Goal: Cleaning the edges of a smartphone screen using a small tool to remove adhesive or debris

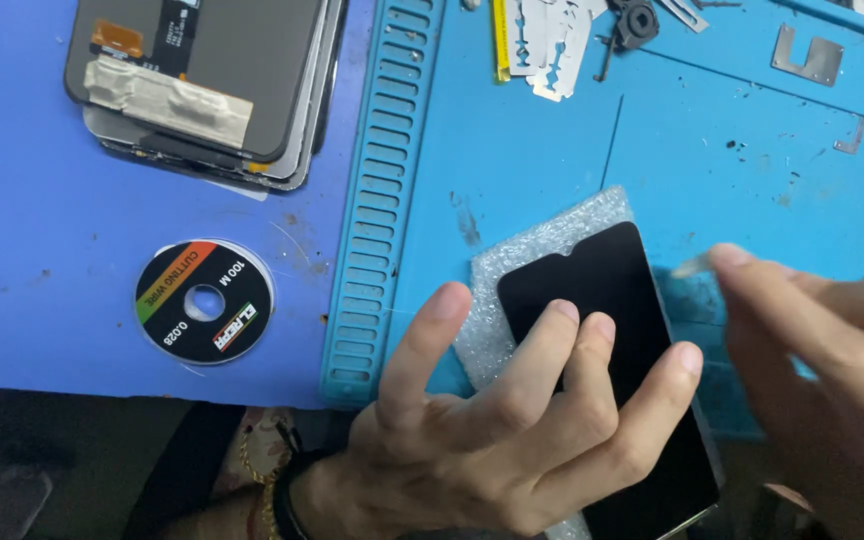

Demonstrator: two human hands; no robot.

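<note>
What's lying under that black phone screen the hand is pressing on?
A sheet of bubble wrap shows past the black screen's top and left edges, on the blue mat. The left hand covers its lower part.

Two hands: left hand (512,420), fingers spread flat on the glass; right hand (822,350), blurred, pinching a small clear tab (694,265).
One black phone screen (612,370), under the left fingers.
One bubble-wrap sheet (542,250), beneath that screen.
One cutting-wire spool (204,301), left of the left hand.
One stack of display panels (202,85), far upper left; number in the stack cannot be told.
One blue repair mat (512,130).
</note>
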